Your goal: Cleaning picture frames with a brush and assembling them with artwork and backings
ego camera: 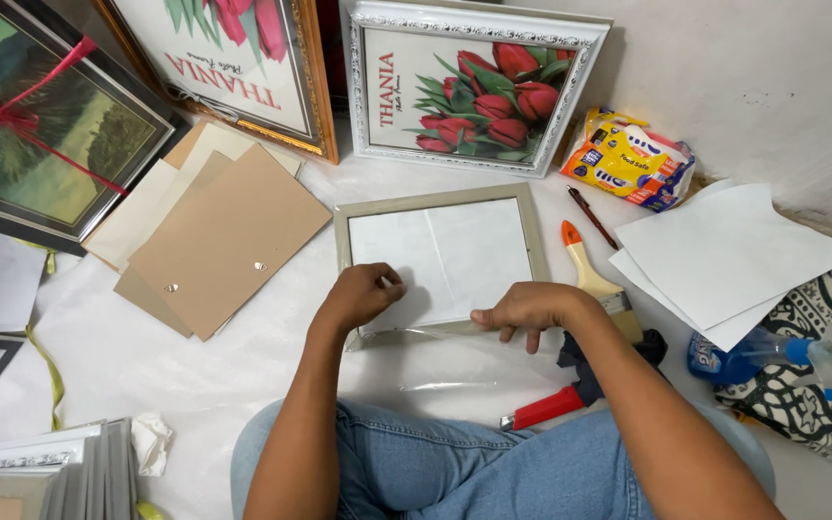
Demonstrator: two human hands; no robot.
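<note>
L hand (363,294) fingers curled & R hand (529,308) fingers flat, both pressing grey frame (435,200).

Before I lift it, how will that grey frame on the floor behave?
The frame looks thin and flat, so probably light and stiff. It seems to hold a glass or clear pane, so likely fragile; the pane could slide out if tilted. Both hands, left and right, rest at its near edge; it probably slides easily on the white sheet.

A white sheet (146,356) covers the floor; on it lie a grey frame (440,202), brown backing boards (214,241), a paintbrush (594,279).
</note>
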